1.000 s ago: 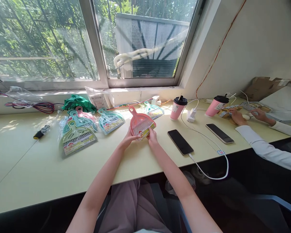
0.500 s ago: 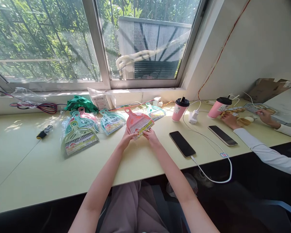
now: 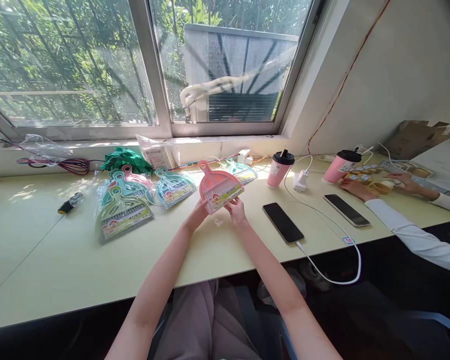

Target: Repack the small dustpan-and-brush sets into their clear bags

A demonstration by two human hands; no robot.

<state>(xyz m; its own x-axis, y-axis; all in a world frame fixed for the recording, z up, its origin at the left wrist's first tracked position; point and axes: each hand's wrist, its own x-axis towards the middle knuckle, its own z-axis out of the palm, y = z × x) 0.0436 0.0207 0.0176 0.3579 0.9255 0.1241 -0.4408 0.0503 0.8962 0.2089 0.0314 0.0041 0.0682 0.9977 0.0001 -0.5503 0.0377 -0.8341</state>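
Observation:
Between my two hands I hold up a pink dustpan and brush set (image 3: pixel 218 186) with a printed label along its lower edge, tilted above the table. My left hand (image 3: pixel 198 215) grips its lower left corner, and my right hand (image 3: pixel 235 209) grips the lower right edge from beneath. A small piece of clear plastic (image 3: pixel 218 221) shows just under it. Behind it lies a teal dustpan set (image 3: pixel 242 171), partly hidden. To its left is another teal dustpan set (image 3: pixel 173 189), beside a bagged pile topped by a green dustpan set (image 3: pixel 124 215).
A screwdriver (image 3: pixel 70 204) lies at the left of the table (image 3: pixel 135 275). Green plastic (image 3: pixel 125 161) sits by the window. On the right are a pink cup (image 3: pixel 279 171), a phone (image 3: pixel 283 223) on a white cable, a second phone (image 3: pixel 345 210) and another person's hands (image 3: pixel 356 189).
The pink dustpan set has shifted slightly right and turned its label more toward me; my fingers now sit lower on its edge. The other person's hands have moved a little.

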